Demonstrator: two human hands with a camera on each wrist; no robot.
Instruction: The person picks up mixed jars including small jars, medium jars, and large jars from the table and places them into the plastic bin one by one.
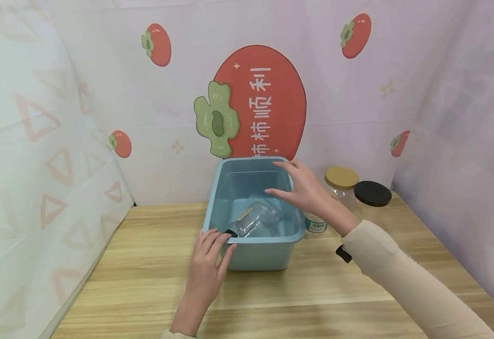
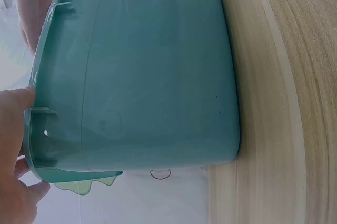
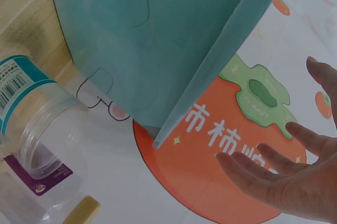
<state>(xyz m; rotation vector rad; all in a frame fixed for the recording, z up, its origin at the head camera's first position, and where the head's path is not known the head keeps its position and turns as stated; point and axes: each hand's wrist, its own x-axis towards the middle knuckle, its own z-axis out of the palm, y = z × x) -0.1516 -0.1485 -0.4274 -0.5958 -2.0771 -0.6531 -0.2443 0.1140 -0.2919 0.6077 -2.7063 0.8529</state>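
Note:
A blue plastic bin [image 1: 253, 254] stands on the wooden table. In it lies a clear plastic jar [image 1: 253, 221] with a label, tilted, and a small black part shows beside it at the near-left corner. My left hand [image 1: 207, 256] holds the bin's rim at that corner, with the thumb on the near side and the fingers on the left side. Above the bin's right rim hovers my right hand [image 1: 302, 186], fingers and thumb spread apart and nothing between them. In the right wrist view that hand [image 3: 295, 182] is apart from the bin [image 3: 131, 39].
Right of the bin stand a jar with a gold lid [image 1: 342, 178], a jar with a black lid [image 1: 372, 193] and a clear jar with a teal label [image 1: 316, 224], partly hidden by my right arm. A printed white curtain [image 1: 166, 103] hangs behind the table [image 1: 145, 263].

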